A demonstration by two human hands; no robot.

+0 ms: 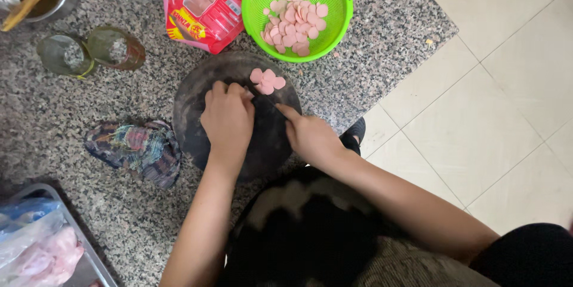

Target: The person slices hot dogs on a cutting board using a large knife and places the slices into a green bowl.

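At the lower left of the frame a metal tray holds clear bags of pale pink meat. Mid-frame, a round dark cutting board lies on the granite counter. The left hand rests on it, fingers curled down over something hidden beneath them. The right hand grips a knife whose dark blade runs from lower right toward upper left, to the left fingertips. Pink sausage slices lie just beyond. Farther up, a green colander holds many more slices, beside a red packet.
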